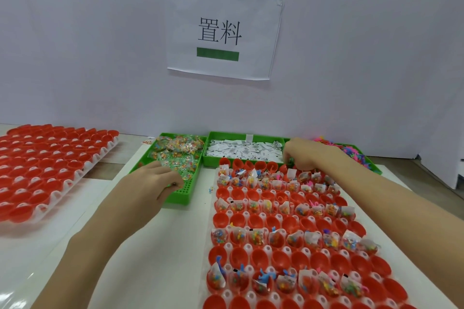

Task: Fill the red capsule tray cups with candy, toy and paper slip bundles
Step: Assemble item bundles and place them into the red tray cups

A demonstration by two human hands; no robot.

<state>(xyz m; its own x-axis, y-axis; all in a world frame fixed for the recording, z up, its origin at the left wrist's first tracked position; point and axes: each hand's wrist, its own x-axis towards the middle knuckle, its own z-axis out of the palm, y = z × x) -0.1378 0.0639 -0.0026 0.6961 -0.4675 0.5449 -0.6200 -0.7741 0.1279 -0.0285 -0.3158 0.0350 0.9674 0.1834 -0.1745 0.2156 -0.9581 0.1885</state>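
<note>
A red capsule tray (281, 231) lies in front of me on the right; alternate rows of its cups hold candy, toy and paper slip bundles, the rows between hold nothing. My left hand (160, 178) reaches into the green candy bin (175, 158), fingers curled down among the clear candy packets. My right hand (303, 153) hovers over the tray's far row beside the paper slip bin (243, 149), fingers curled round something small and green, mostly hidden. The toy bin (351, 153) with pink and coloured toys sits behind my right wrist.
A second tray of empty red cups (50, 165) lies at the far left on the white table. A white partition with a printed paper sign (221, 32) rises right behind the bins. Bare white table surface lies between the two trays.
</note>
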